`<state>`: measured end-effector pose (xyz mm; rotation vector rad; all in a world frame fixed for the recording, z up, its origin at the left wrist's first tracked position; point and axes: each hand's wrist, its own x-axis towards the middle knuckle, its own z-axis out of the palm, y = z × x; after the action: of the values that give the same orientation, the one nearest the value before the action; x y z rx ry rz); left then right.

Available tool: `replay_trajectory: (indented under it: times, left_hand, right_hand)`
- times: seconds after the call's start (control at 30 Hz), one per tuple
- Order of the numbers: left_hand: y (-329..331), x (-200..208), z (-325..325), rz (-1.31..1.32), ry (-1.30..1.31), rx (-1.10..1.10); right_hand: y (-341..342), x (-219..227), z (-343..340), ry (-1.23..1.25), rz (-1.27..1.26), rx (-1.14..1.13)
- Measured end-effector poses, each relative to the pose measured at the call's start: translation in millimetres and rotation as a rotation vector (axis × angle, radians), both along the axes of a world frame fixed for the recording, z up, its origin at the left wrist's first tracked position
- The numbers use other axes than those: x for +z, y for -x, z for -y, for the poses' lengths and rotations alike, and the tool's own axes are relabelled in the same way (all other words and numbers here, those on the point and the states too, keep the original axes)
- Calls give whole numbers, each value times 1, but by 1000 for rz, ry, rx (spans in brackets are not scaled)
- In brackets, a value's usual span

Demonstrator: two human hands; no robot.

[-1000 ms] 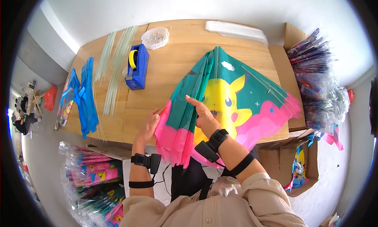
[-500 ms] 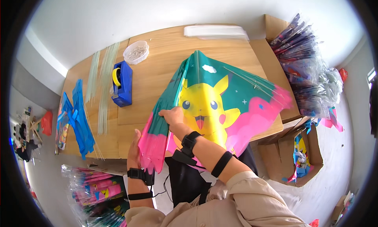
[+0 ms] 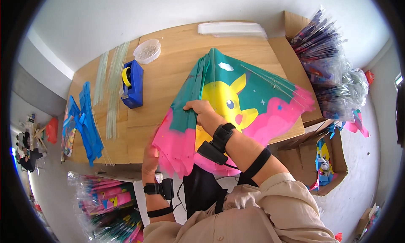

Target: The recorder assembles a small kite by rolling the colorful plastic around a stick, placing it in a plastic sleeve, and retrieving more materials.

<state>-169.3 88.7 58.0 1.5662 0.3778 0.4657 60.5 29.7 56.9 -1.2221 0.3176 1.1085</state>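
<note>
A green and pink kite (image 3: 270, 112) printed with a yellow cartoon figure is half folded over the table's front edge. Thin rods run along its right side, and its left part is gathered into layered pleats. My right hand (image 3: 200, 109) is closed on the green part of these pleats, the fingers pinching the fabric. Beside the loose pink ends is my left hand (image 3: 150, 157), smeared by motion and partly behind the pleats, so its grip is unclear. The kite's pointed top rests on the wooden table (image 3: 168, 70).
On the table are a blue tape dispenser (image 3: 135, 89), a bowl of small white pieces (image 3: 147, 51), pale thin rods (image 3: 114, 95), blue plastic strips (image 3: 87, 125) and a white bundle (image 3: 232, 29). Wrapped packs (image 3: 325, 74) fill a right-hand carton; more packs (image 3: 107, 198) lie below left.
My right hand has moved up and right along the pleats, covering part of the printed figure. The pleats have shifted right, and the pink ends are spread wider. My left hand has moved down slightly.
</note>
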Motion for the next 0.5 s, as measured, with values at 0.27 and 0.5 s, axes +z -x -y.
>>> replay_trajectory:
  times: [0.27, 0.5]
  left_hand:
    - [-15, -26, -15, 36, -670, 298]
    - [-25, -65, -71, 264, 170, 845]
  right_hand:
    - [17, 24, 3, -185, -37, -1]
    - [9, 4, 22, -11, 166, 60]
